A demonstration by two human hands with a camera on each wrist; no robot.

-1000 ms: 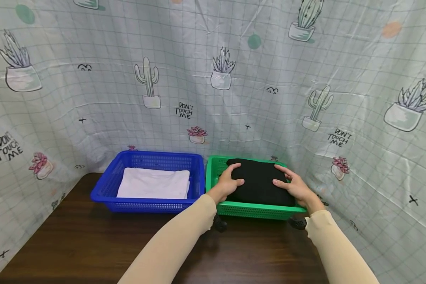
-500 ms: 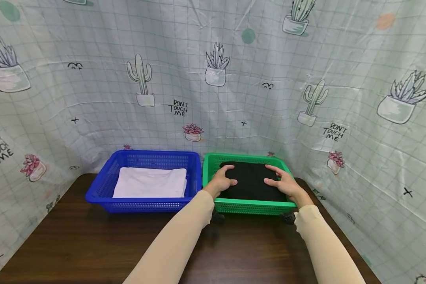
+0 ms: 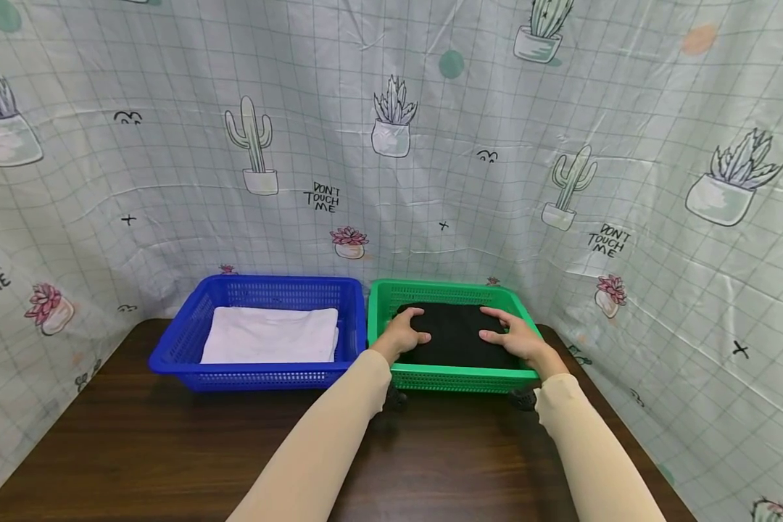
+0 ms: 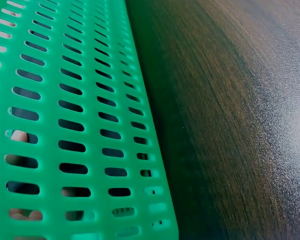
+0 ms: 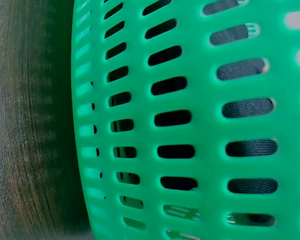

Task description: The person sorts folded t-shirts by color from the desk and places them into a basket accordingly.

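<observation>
A folded black cloth (image 3: 455, 333) lies inside the green basket (image 3: 463, 378) in the head view. My left hand (image 3: 401, 335) grips its left edge, thumb and index finger on the upper face. On the opposite edge my right hand (image 3: 517, 339) holds the cloth in the same way, its thumb pointing inward. The other fingers are mostly hidden. Both wrist views are filled by the basket's slotted wall, the green wall (image 4: 45, 120) on the left and the green side (image 5: 205, 130) on the right; dark cloth and bits of finger show through the slots.
A blue basket (image 3: 248, 378) stands directly left of the green one, with a folded white cloth (image 3: 270, 335) in it. Both rest on a dark wooden table (image 3: 431, 449). Behind and at the sides hangs a cactus-print curtain (image 3: 391, 203).
The black cloth has gone down from above the green basket's rim to lie inside it, both hands still holding its sides. The head view has shifted slightly.
</observation>
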